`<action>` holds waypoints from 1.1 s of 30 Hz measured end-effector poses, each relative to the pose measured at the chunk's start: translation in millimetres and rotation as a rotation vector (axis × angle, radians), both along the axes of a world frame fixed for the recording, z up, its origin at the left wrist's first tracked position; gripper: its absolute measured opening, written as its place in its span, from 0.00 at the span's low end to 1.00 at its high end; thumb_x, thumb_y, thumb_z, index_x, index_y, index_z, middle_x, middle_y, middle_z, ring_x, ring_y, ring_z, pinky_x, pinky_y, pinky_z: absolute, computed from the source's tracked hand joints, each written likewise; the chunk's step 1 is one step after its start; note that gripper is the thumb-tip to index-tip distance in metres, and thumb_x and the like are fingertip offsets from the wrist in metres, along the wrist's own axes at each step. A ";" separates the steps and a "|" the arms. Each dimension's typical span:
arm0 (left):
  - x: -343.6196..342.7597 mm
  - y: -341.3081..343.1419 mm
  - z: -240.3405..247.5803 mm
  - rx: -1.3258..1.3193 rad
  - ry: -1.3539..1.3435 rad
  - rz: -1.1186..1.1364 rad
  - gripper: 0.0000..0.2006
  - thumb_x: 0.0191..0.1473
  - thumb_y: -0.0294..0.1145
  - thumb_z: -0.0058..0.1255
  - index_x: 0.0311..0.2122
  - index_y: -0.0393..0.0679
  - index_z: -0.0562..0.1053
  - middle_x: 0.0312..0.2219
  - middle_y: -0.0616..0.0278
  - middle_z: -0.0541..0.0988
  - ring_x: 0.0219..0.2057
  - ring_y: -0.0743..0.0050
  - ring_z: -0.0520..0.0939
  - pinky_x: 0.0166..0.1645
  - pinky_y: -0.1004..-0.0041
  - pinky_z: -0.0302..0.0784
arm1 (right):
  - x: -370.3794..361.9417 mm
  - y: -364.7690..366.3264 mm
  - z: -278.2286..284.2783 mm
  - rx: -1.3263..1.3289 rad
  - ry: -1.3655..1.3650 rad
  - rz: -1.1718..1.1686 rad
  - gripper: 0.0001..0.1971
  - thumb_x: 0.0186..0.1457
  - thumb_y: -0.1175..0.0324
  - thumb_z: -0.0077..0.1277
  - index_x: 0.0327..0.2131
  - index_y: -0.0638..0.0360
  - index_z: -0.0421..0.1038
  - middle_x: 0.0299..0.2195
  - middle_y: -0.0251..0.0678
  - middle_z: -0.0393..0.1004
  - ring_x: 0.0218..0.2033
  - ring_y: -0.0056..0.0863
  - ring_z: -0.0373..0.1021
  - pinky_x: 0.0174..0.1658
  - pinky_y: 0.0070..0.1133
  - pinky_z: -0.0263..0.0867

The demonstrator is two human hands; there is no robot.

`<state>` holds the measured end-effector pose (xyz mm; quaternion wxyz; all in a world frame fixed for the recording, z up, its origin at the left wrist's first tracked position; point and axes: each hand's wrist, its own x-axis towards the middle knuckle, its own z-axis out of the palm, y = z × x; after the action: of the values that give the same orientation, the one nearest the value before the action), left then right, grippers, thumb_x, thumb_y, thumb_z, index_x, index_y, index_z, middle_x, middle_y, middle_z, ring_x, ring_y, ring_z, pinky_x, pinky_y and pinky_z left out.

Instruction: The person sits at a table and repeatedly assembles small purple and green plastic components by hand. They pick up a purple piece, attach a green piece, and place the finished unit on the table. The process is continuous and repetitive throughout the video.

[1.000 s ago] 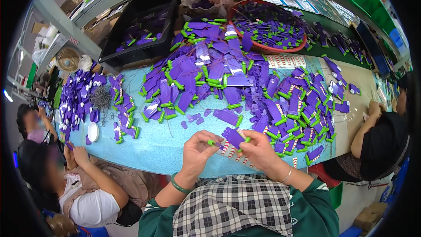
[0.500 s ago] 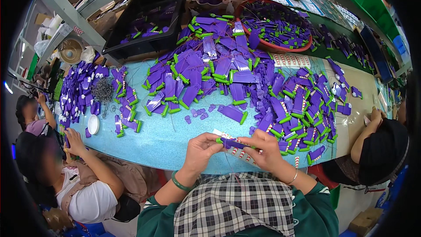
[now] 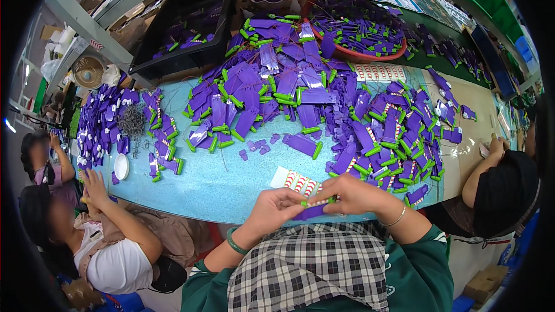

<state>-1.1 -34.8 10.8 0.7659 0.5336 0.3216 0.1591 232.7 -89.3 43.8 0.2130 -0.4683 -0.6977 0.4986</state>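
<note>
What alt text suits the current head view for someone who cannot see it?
The person's left hand and right hand hold a purple-and-green plastic piece at a blue tabletop's near edge. A sheet of red-striped strips lies just beyond; farther back, similar pieces lie heaped before a black bin and red basin.

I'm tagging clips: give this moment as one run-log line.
left hand: holding purple-green piece; right hand: holding same piece; striped sheet: near hands; blue table: piled pieces
</note>
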 end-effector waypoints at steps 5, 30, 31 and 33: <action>9.3 4.7 1.0 0.050 -0.081 0.238 0.10 0.51 0.21 0.54 0.41 0.36 0.73 0.36 0.61 0.78 0.37 0.80 0.78 0.43 0.79 0.75 | -27.2 -1.1 -23.7 -0.170 0.398 -0.448 0.23 0.42 0.77 0.62 0.45 0.57 0.73 0.28 0.32 0.75 0.23 0.15 0.67 0.28 0.17 0.65; -15.9 23.5 27.3 0.503 0.061 0.144 0.04 0.49 0.22 0.55 0.30 0.36 0.73 0.24 0.62 0.76 0.26 0.79 0.77 0.32 0.78 0.71 | 27.8 48.1 -21.5 0.615 -0.957 -0.308 0.07 0.39 0.67 0.59 0.25 0.55 0.72 0.28 0.32 0.67 0.33 0.30 0.66 0.32 0.26 0.66; -14.5 22.7 24.3 0.507 0.059 0.164 0.04 0.50 0.23 0.54 0.31 0.36 0.72 0.25 0.62 0.76 0.27 0.79 0.77 0.33 0.78 0.71 | 27.3 48.3 -18.2 0.643 -0.909 -0.324 0.08 0.39 0.68 0.59 0.25 0.56 0.72 0.29 0.32 0.68 0.33 0.30 0.67 0.33 0.26 0.67; -11.5 22.0 20.0 0.516 0.054 0.202 0.04 0.53 0.23 0.52 0.34 0.36 0.71 0.27 0.63 0.77 0.29 0.79 0.77 0.34 0.78 0.71 | 27.7 49.7 -11.8 0.716 -0.752 -0.399 0.08 0.39 0.70 0.59 0.24 0.58 0.71 0.29 0.33 0.69 0.33 0.31 0.68 0.32 0.26 0.67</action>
<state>-12.6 -12.8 30.8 0.5761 0.6801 0.3426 0.2970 260.4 -39.6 32.1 0.1854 -0.6353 -0.7494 -0.0208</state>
